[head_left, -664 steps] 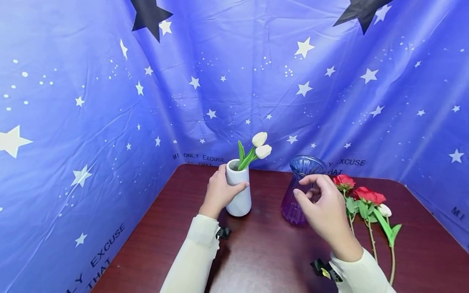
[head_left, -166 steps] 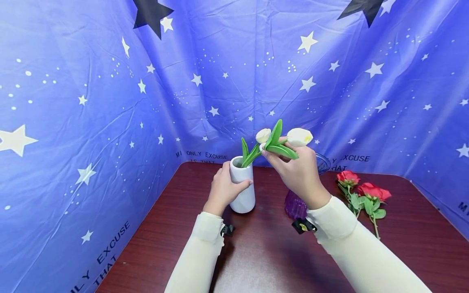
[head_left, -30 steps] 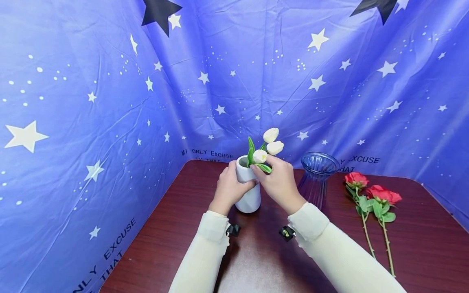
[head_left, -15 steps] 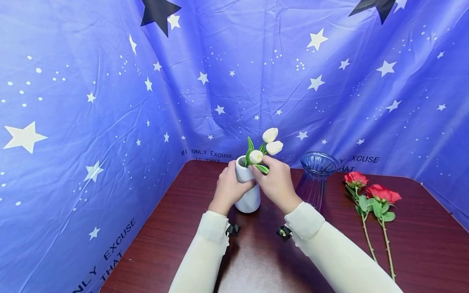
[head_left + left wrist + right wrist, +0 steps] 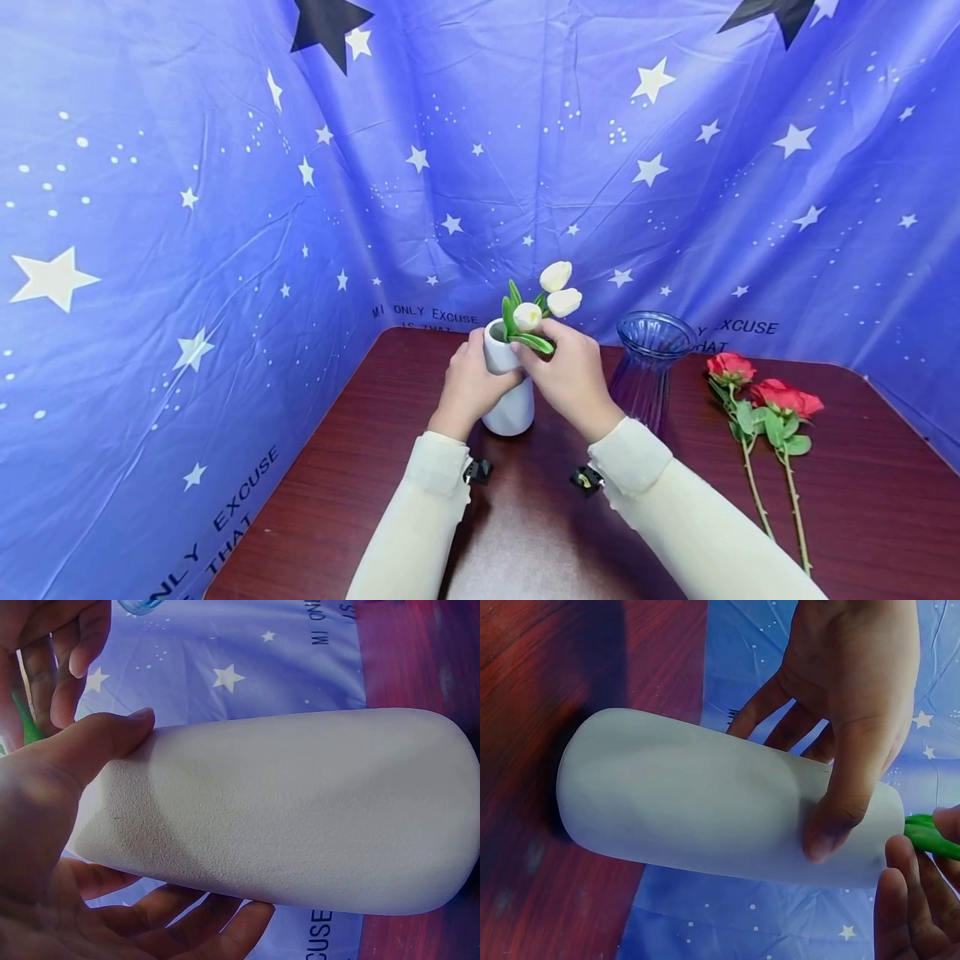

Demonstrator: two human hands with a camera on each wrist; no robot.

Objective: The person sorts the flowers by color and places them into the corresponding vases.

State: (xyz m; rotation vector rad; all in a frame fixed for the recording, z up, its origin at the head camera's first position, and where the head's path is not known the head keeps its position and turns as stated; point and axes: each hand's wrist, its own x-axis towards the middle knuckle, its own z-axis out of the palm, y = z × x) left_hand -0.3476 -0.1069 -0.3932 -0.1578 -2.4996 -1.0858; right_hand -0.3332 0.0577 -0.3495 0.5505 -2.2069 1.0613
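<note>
A white vase (image 5: 508,404) stands upright on the table, gripped near its top by my left hand (image 5: 471,379). In the left wrist view, the thumb and fingers of that hand lie on opposite sides of the vase (image 5: 300,810). My right hand (image 5: 572,371) pinches a white tulip (image 5: 527,316) with green leaves at the vase's mouth. Its stem is hidden behind the fingers and the rim. Two more white tulips (image 5: 564,301) lean to the right out of the same vase. The right wrist view shows green leaf (image 5: 930,838) between the right hand's fingers, beside the rim.
To the right stands a ribbed blue-purple glass vase (image 5: 654,337), partly behind the right hand. Two red roses (image 5: 786,398) with long stems lie on the dark red wooden table (image 5: 360,450). A blue star-printed cloth (image 5: 465,125) hangs behind and at the sides.
The third tulip, first lying beside the roses, was picked up by my right hand and brought to the white vase. Lately its bloom has shifted slightly left. My left hand keeps its grip.
</note>
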